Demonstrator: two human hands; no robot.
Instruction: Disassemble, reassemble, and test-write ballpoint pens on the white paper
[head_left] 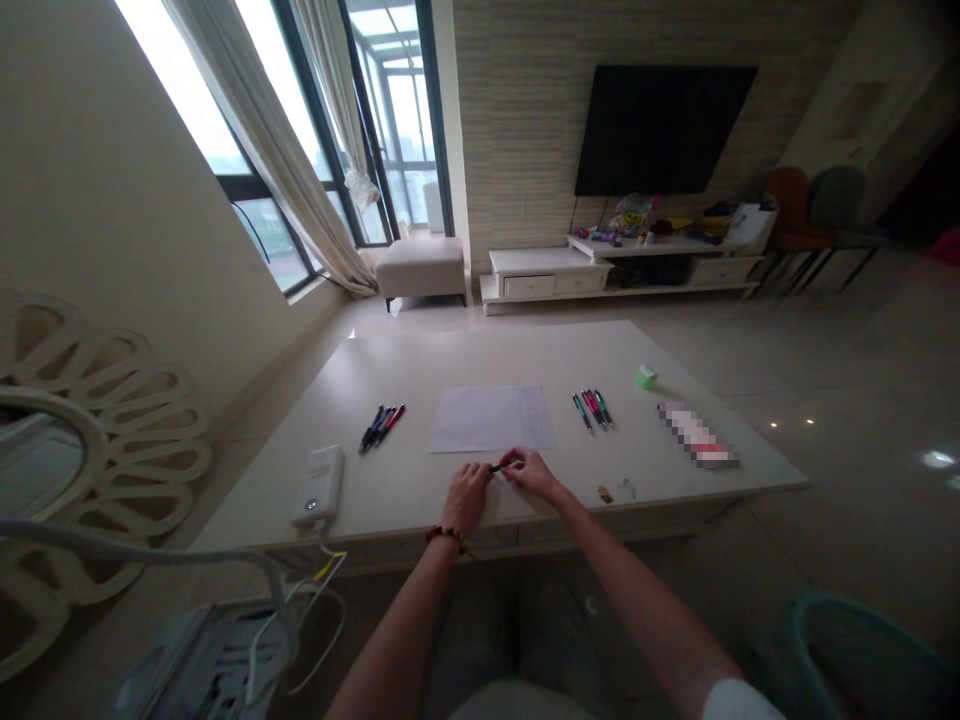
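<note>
Close to the table's near edge, my left hand and my right hand meet over a dark pen. The left fingers are closed round one end, and the right fingertips pinch the other; most of the pen is hidden by them. Just beyond my hands lies a sheet of white paper, flat on the white table. To its left is a bunch of pens in dark, blue and red. Several more pens, teal, pink and dark, lie side by side to its right.
A white power strip with a cable is at the table's left. On the right are a small green-and-white object and a blurred-out pink item. Small scraps lie near the front edge. A teal bin stands on the floor.
</note>
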